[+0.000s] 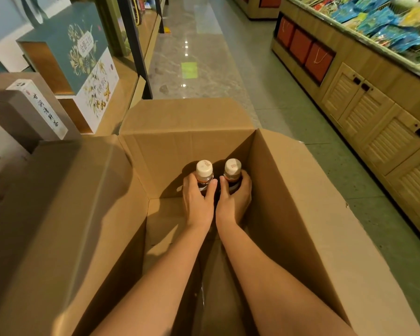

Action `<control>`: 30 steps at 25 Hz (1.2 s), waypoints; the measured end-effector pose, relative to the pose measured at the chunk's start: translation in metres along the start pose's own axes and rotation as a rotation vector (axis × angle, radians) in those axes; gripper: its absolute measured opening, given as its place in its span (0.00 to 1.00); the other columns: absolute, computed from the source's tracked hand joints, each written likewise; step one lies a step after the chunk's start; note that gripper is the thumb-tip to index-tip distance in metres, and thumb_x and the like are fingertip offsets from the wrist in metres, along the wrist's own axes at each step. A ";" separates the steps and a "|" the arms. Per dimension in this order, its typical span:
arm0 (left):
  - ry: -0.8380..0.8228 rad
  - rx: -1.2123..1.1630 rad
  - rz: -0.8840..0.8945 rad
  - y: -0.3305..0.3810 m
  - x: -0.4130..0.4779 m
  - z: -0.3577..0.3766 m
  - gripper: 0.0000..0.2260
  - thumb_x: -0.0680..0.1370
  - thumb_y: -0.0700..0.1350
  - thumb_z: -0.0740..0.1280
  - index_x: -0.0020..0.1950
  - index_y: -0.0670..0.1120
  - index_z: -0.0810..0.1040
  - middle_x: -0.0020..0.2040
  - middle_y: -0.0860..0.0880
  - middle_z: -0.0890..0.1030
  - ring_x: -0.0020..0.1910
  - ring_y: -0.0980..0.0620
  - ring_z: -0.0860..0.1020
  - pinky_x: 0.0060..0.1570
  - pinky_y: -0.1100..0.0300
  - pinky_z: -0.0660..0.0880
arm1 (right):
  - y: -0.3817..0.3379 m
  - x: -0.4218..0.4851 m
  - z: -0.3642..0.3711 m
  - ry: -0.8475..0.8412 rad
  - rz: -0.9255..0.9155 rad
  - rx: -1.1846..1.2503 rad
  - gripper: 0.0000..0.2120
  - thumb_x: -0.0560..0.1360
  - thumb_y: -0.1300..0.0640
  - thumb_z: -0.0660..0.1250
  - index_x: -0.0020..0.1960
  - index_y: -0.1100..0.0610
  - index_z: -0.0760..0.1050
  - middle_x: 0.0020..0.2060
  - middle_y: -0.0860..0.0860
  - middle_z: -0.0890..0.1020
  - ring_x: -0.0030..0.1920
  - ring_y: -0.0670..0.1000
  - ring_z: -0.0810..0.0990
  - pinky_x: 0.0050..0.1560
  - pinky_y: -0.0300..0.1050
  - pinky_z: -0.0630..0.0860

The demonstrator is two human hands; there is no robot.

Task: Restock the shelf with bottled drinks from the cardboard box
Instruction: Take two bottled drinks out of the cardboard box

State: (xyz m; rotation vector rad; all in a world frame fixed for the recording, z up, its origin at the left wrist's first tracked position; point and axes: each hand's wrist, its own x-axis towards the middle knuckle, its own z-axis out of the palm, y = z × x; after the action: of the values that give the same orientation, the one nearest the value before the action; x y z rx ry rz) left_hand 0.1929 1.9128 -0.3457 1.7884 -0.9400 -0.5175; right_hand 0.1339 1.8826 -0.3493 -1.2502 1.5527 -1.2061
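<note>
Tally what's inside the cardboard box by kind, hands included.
Bottles: 2 (left bottle, right bottle)
Hands: 2 (left hand, right hand), each gripping one bottle
Total: 4

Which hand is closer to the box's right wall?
Right. The right hand, gripping the right bottle, is just beside that wall; the left hand grips the left bottle farther left.

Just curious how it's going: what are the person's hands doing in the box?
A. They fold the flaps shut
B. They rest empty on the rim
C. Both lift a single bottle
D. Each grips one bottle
D: the left hand wraps one bottle, the right hand another, inside the box.
</note>
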 end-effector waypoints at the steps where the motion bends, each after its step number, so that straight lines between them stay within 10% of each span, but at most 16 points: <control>1: -0.002 -0.014 -0.018 0.003 -0.002 -0.002 0.17 0.77 0.47 0.67 0.64 0.43 0.71 0.60 0.46 0.76 0.59 0.54 0.73 0.56 0.62 0.68 | 0.000 -0.001 -0.001 -0.015 -0.011 -0.017 0.21 0.76 0.52 0.65 0.67 0.53 0.65 0.63 0.56 0.75 0.63 0.56 0.74 0.65 0.57 0.71; 6: -0.005 -0.023 -0.057 0.025 -0.013 -0.026 0.20 0.77 0.47 0.66 0.66 0.42 0.70 0.62 0.45 0.76 0.64 0.49 0.72 0.62 0.59 0.67 | 0.029 0.010 -0.001 -0.060 -0.092 -0.047 0.22 0.72 0.38 0.64 0.63 0.41 0.64 0.57 0.47 0.78 0.58 0.50 0.79 0.58 0.57 0.77; 24: 0.089 -0.125 0.294 0.276 -0.141 -0.202 0.08 0.75 0.51 0.68 0.53 0.55 0.74 0.51 0.54 0.78 0.54 0.55 0.76 0.59 0.55 0.71 | -0.278 -0.108 -0.201 -0.439 -0.587 0.097 0.14 0.74 0.54 0.69 0.57 0.54 0.73 0.55 0.50 0.79 0.55 0.46 0.77 0.56 0.40 0.73; 30: 0.390 -0.136 0.281 0.316 -0.228 -0.204 0.08 0.72 0.46 0.72 0.50 0.51 0.77 0.46 0.57 0.79 0.46 0.64 0.76 0.54 0.62 0.72 | -0.307 -0.123 -0.253 -0.712 -0.710 0.193 0.17 0.71 0.53 0.71 0.56 0.59 0.74 0.50 0.51 0.82 0.48 0.44 0.81 0.49 0.35 0.78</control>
State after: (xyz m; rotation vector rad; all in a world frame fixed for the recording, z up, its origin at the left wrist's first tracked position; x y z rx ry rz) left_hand 0.0854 2.1519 0.0071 1.5283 -0.8400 -0.0476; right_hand -0.0128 2.0329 0.0102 -1.8989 0.4674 -1.0885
